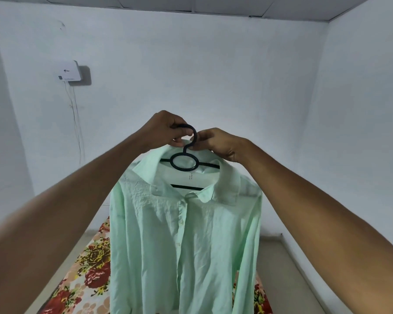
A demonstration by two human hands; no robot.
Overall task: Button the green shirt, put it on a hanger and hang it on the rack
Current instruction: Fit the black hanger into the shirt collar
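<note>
A pale green shirt (pixel 186 241) hangs on a black plastic hanger (pixel 183 164), its front placket closed with small buttons and its collar spread open. I hold it up in the air at arm's length, in front of a white wall. My left hand (pixel 162 130) is closed around the hanger's hook from the left. My right hand (pixel 216 143) pinches the neck of the hook from the right, just above the collar. The shirt's lower part runs out of the bottom of the view. No rack is in view.
Below the shirt lies a mattress with a red and yellow floral cover (pixel 86 275) on a pale floor. A white box with dangling cables (pixel 69 71) is fixed to the wall at the upper left. White walls close the room behind and on the right.
</note>
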